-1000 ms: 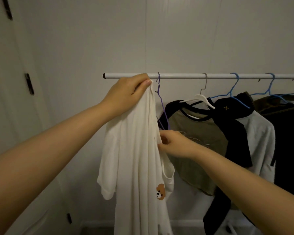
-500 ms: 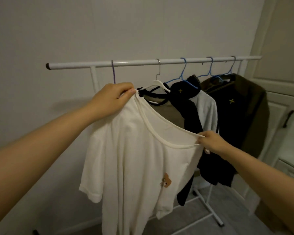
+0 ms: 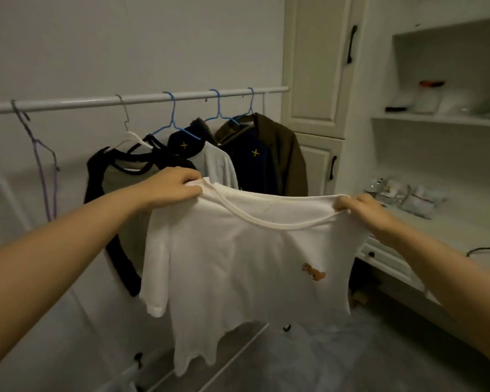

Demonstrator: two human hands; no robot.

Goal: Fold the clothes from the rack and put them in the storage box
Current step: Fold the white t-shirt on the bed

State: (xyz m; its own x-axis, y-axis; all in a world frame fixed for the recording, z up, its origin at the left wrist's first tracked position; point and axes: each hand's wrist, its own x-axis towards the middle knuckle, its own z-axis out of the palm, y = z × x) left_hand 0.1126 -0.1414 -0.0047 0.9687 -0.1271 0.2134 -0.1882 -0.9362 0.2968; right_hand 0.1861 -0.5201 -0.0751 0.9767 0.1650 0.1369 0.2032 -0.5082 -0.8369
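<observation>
Hands [image 3: 176, 186] on limp white T-shirt [image 3: 246, 267]

Left hand [image 3: 172, 188], right hand [image 3: 362, 208] grip white t-shirt [image 3: 246, 267] shoulders, spread before rack [image 3: 142, 99].

We saw a white rack rail [image 3: 142, 99] running across the wall, carrying the hangers. At its left hung an empty purple wire hanger [image 3: 41, 162]. Next came a white hanger [image 3: 130, 137] with a grey-and-black tee [image 3: 116, 176], then a blue hanger [image 3: 171, 123] with a pale grey shirt [image 3: 219, 165] under a dark collar, then two more blue hangers holding a navy top [image 3: 255, 165] and an olive-brown jacket [image 3: 287, 159] at the right end. The rack's base bars [image 3: 238, 355] rested on the grey floor [image 3: 337, 357]. At right, white shelves [image 3: 436, 120] held blurred small items; a counter [image 3: 450, 230] below carried clear packets [image 3: 416, 199] and a dark cable [image 3: 487, 250].
</observation>
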